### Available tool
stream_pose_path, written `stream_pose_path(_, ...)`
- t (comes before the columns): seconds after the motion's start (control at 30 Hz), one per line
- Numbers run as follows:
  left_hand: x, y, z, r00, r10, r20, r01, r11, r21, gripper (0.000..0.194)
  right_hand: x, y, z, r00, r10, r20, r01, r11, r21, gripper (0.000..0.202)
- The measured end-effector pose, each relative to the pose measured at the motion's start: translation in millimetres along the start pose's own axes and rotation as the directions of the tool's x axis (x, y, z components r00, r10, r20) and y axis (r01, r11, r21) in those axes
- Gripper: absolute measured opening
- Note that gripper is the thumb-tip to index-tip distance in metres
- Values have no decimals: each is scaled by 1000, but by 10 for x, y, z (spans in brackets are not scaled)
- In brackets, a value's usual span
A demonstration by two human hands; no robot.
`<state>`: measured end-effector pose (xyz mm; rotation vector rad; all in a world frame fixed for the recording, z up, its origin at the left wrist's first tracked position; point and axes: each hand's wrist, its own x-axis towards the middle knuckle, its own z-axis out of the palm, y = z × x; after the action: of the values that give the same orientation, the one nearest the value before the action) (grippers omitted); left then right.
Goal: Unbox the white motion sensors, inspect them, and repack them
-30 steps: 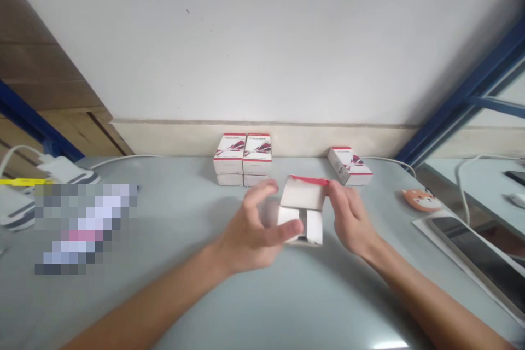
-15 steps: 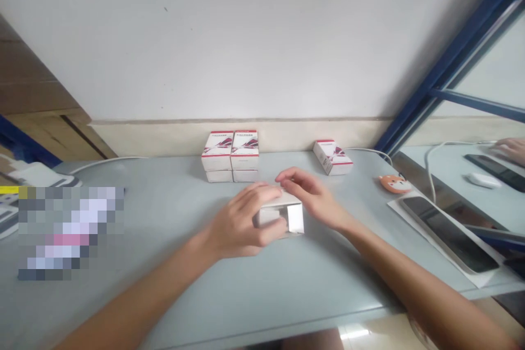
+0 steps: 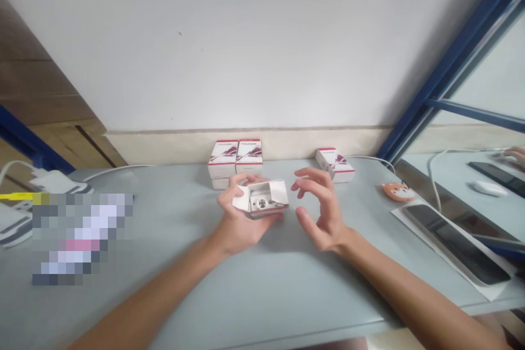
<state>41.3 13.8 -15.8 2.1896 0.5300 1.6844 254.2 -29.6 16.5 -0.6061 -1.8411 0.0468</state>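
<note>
My left hand [image 3: 241, 224] grips a small white carton [image 3: 268, 211] with red edging and holds it tilted so that its unfolded end faces me. Its flaps stand out at the sides. Inside the carton sits a white part with a round dark-and-white centre [image 3: 261, 204]; I cannot make out its kind. Just right of the carton, my right hand [image 3: 322, 205] is apart from it, fingers curved and spread with nothing between them. Behind the hands, stacked white-and-red cartons [image 3: 223, 154] stand near the wall.
Another white-and-red carton [image 3: 336, 165] lies at the back right. An orange animal-faced case [image 3: 397, 191] and a dark phone-like device [image 3: 457, 243] on white paper lie to the right. A power strip [image 3: 16, 224] and a blurred-out object [image 3: 82, 238] are on the left of the grey table [image 3: 184, 306].
The carton has been turned so its unfolded end shows the white part inside. My right hand has let go of it and moved off to the right with fingers apart.
</note>
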Motion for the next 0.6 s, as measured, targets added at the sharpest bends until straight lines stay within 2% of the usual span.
stream_pose_path(0.07, 2, 19, 1, 999, -24, 38, 27, 996, -82, 80, 6, -31, -12, 998, 5, 63, -3, 999, -43, 65)
stream_pose_path(0.2, 57, 95, -62, 991, -60, 118, 64, 998, -30, 70, 48, -75, -42, 979, 96, 179, -72, 988, -137, 56)
stream_pose_path(0.3, 93, 127, -113, 982, -120, 149, 119, 993, 16, 60, 56, -57, -39, 972, 159, 174, -126, 974, -189, 47)
stream_pose_path(0.4, 94, 126, -127, 980, -134, 149, 129, 991, 46, 55, 37, -18, 2, 966, 210, 151, -183, 968, -172, 45)
stream_pose_path(0.53, 63, 104, -129, 967, -230, 110, 213, 966, 144, 64, 65, 53, 28, 963, 259, 77, -251, 963, -100, 50)
stream_pose_path(0.6, 49, 80, -140, 952, -296, 83, 275, 941, 196, 67, 107, 105, -87, 951, 292, 101, -275, 949, -152, 42)
